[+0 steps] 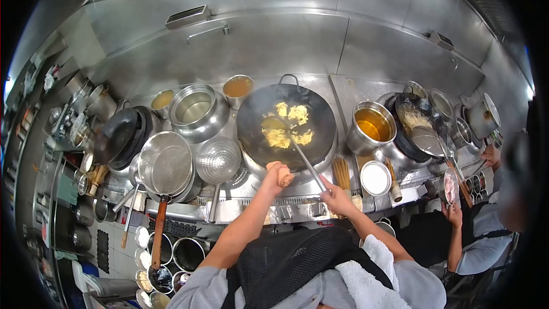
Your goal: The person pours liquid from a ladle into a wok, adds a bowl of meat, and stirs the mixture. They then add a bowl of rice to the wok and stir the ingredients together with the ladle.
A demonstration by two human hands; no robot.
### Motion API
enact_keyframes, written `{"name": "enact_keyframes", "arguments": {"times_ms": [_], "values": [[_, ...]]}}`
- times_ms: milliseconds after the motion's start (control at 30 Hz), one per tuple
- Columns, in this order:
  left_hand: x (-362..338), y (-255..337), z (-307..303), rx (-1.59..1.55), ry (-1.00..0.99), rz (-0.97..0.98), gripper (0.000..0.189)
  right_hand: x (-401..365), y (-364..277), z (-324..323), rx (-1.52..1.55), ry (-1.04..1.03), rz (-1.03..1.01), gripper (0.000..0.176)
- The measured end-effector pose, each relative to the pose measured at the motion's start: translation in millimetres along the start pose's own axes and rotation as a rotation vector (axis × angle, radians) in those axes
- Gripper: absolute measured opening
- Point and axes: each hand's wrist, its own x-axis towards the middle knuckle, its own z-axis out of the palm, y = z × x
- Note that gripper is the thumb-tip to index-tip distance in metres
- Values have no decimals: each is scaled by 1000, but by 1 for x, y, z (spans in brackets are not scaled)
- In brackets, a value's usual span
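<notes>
A large dark wok (254, 115) sits on the burner in front of me, with pieces of yellow scrambled egg (298, 114) in it. My left hand (274, 178) is closed at the wok's near rim, around what looks like a folded orange-brown cloth (284, 176). With my right hand (337, 197) I grip the long metal handle of a ladle (309, 165). The ladle's bowl rests among the egg, left of the wok's middle, and is partly blurred.
Left of the wok are a perforated skimmer (218, 160), a wire strainer (166, 163) and a steel pot (200, 113). To the right are a pot of amber liquid (373, 126), a white bowl (376, 178) and a bamboo brush (341, 173). A co-worker (486, 229) holds a plate (451, 187) of pinkish food.
</notes>
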Motion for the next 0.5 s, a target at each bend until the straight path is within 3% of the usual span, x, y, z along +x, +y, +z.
{"name": "enact_keyframes", "arguments": {"times_ms": [67,133,167,233,267,333,367,400,467,500], "values": [[-12,-1,-4,-5,10,-19,12,-32,-20,-5,-112,-9,-84,74],[-40,-5,-4,-121,-89,-35,11,-65,-46,-30,141,-229,95,72],[-81,-4,26,-126,74,6,11,-74,-58,-46,151,-213,81,72],[-100,-7,26,-21,64,-26,9,-96,-61,-73,289,-364,243,70],[-111,-5,39,-50,113,-25,9,-90,-46,-79,154,-355,182,69],[-82,3,28,-88,-30,-96,8,-76,-42,-78,-221,-244,122,68],[-63,3,25,-94,-8,-92,11,-60,-8,-73,-519,-34,-288,67],[-59,-5,19,-82,-6,-99,11,-56,-33,-71,-576,-10,-103,69],[-65,-29,5,-35,-59,18,12,-31,-20,-67,-556,105,-55,70],[-87,-47,6,-155,25,-3,10,-31,-27,-65,-605,157,-56,71]]}}
